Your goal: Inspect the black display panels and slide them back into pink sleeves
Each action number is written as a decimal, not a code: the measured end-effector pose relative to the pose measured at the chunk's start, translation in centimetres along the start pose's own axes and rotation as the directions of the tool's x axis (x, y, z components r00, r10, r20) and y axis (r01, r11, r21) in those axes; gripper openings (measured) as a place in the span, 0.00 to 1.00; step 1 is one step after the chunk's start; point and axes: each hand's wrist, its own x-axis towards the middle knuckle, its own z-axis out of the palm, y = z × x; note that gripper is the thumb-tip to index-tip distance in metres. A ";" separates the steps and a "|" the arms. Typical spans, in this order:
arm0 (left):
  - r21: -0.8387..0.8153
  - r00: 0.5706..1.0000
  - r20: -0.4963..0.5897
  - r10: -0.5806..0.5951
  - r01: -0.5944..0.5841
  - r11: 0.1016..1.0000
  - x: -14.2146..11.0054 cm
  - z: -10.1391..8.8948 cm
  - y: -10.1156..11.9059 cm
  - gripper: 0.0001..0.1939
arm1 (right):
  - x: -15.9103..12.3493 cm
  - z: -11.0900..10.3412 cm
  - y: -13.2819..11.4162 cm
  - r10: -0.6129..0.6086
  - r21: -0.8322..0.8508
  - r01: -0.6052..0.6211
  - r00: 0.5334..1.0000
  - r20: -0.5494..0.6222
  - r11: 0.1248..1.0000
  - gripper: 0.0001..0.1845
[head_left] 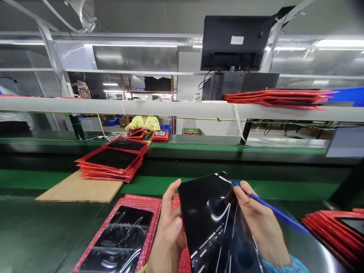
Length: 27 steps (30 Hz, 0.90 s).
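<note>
A glossy black screen panel (212,223) is tilted up in front of me, with lights reflected on its face. My left hand (170,227) is closed on its left edge, thumb along the top corner. Between the fingers of my right hand (260,220) is a thin blue stick (280,214), its tip at the panel's upper right corner. Part of the right hand is hidden behind the panel. Beside my left hand, another black screen panel (125,239) lies on pink bubble-wrap bags (155,208) on the dark bench.
Red padded bags with dark panels (113,159) are stacked on a brown board (82,189) at the left. More red bags (330,231) lie at the right and on the shelf (170,109). A monitor (236,43) stands above. A person in yellow (145,123) sits opposite.
</note>
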 end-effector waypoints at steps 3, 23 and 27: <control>0.051 0.995 -0.100 0.028 -0.023 0.998 0.1 0.8 0.8 0.37 | 0.2 0.3 -0.1 0.028 0.039 -0.025 0.998 -0.062 0.999 0.20; 0.003 0.988 -0.147 -0.055 0.056 0.998 1.7 -0.1 0.9 0.27 | 1.5 -0.4 0.6 0.117 0.094 -0.102 0.979 -0.164 0.990 0.17; 0.007 0.990 -0.137 -0.030 0.032 0.999 1.7 -0.2 0.8 0.26 | 0.9 -0.1 0.5 0.074 0.064 -0.064 0.983 -0.170 0.996 0.17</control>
